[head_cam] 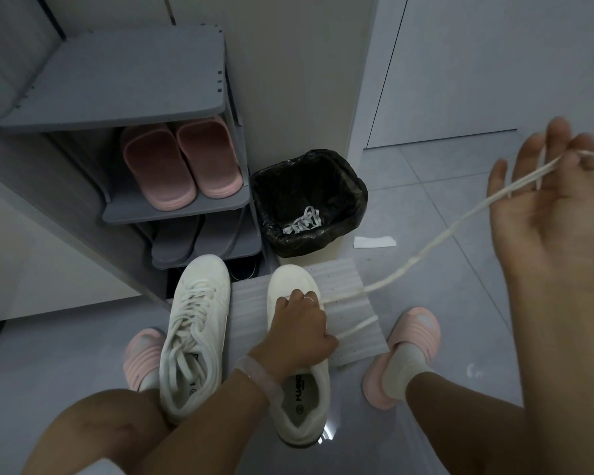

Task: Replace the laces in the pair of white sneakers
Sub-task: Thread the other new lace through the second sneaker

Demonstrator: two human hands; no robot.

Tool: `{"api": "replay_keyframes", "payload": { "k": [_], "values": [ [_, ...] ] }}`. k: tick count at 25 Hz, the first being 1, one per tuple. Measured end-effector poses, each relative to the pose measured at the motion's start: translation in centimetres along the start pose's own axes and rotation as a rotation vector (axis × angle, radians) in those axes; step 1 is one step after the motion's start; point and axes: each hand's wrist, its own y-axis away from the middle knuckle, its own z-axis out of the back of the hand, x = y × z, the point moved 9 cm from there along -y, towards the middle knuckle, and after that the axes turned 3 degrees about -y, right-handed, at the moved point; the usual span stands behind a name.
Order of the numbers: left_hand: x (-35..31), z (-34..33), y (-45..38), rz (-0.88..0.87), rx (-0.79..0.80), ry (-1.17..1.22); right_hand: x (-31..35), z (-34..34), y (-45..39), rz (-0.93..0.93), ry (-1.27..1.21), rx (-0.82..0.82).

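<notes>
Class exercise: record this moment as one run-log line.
left hand: pressing right sneaker | right hand: pulling lace | left sneaker: laced | bin: holds laces

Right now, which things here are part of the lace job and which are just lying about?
Job: right sneaker, held by left hand; lace in right hand; laced left sneaker; old laces in bin.
Lying about: pink slippers, shoe rack, paper scrap.
</notes>
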Motion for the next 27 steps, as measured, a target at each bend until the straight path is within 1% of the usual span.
{"api": "replay_keyframes", "payload": {
  "k": [1, 2, 3, 4, 5, 6, 7, 8, 9, 10, 11, 12, 13, 14, 16, 17, 18, 19, 20, 21, 22, 23, 25, 27],
  "values": [
    [0.0, 0.7, 0.6, 0.032, 0.046, 0.074, -0.9, 1.2, 1.5, -0.003, -0.038, -0.028],
    [0.6, 0.9, 0.9, 0.081, 0.096, 0.237, -1.1, 0.4, 2.1, -0.039, -0.059, 0.057],
    [1.6, 1.9, 1.2, 0.17, 0.121, 0.513, -0.8, 0.5, 2.2, -0.042, -0.041, 0.026],
    [3.1, 3.2, 1.8, 0.265, 0.089, 0.853, -1.1, 0.6, 3.0, -0.038, -0.029, 0.041],
    [5.0, 4.8, 2.6, 0.332, -0.025, 1.187, -1.1, 0.6, 2.9, -0.046, -0.024, 0.077],
    [7.7, 6.5, 3.5, 0.389, -0.188, 1.44, -1.3, 1.0, 2.3, -0.031, 0.055, 0.036],
    [11.1, 7.9, 4.8, 0.459, -0.378, 1.611, -1.2, 0.5, 2.2, -0.027, 0.159, 0.023],
    [14.2, 8.4, 6.2, 0.543, -0.536, 1.745, -1.9, 0.2, 2.7, -0.039, 0.274, 0.071],
    [16.9, 8.5, 7.3, 0.637, -0.643, 1.749, -2.9, 0.4, 3.3, -0.057, 0.44, 0.13],
    [19.0, 8.4, 8.3, 0.718, -0.708, 1.615, -4.3, 0.3, 3.7, -0.088, 0.66, 0.199],
    [20.0, 8.7, 9.2, 0.767, -0.76, 1.425, -5.6, 0.1, 4.1, -0.085, 0.933, 0.308],
    [20.6, 8.9, 9.8, 0.776, -0.83, 1.251, -7.4, -0.2, 4.9, -0.098, 1.181, 0.436],
    [20.4, 9.2, 10.1, 0.767, -0.888, 1.102, -9.5, -0.4, 6.0, -0.127, 1.374, 0.591],
    [19.5, 9.7, 10.6, 0.747, -0.951, 0.969, -11.6, -0.3, 7.4, -0.159, 1.508, 0.743],
    [16.6, 11.2, 10.8, 0.627, -1.056, 0.709, -15.3, 0.3, 10.6, -0.219, 1.639, 0.986],
    [15.0, 11.3, 10.0, 0.528, -1.033, 0.601, -16.7, 0.4, 12.0, -0.215, 1.668, 1.069],
    [13.0, 11.1, 8.7, 0.401, -0.935, 0.504, -17.8, 0.6, 13.0, -0.201, 1.704, 1.114],
    [10.8, 9.9, 6.9, 0.27, -0.758, 0.416, -18.6, 0.9, 13.6, -0.18, 1.729, 1.122],
    [8.5, 7.8, 5.3, 0.159, -0.545, 0.351, -19.3, 1.2, 13.8, -0.157, 1.76, 1.117],
    [6.6, 5.4, 4.3, 0.075, -0.361, 0.302, -19.8, 1.4, 13.9, -0.127, 1.794, 1.119],
    [5.2, 3.3, 3.8, 0.031, -0.236, 0.274, -20.1, 1.6, 14.0, -0.104, 1.821, 1.133],
    [4.6, 2.0, 3.6, 0.032, -0.188, 0.27, -20.3, 1.6, 14.2, -0.087, 1.833, 1.157],
    [4.5, 1.2, 3.5, 0.06, -0.192, 0.283, -20.6, 1.5, 14.4, -0.07, 1.844, 1.229],
    [4.5, 0.9, 3.3, 0.048, -0.164, 0.36, -20.4, 1.3, 14.8, -0.043, 1.876, 1.3]
  ]
}}
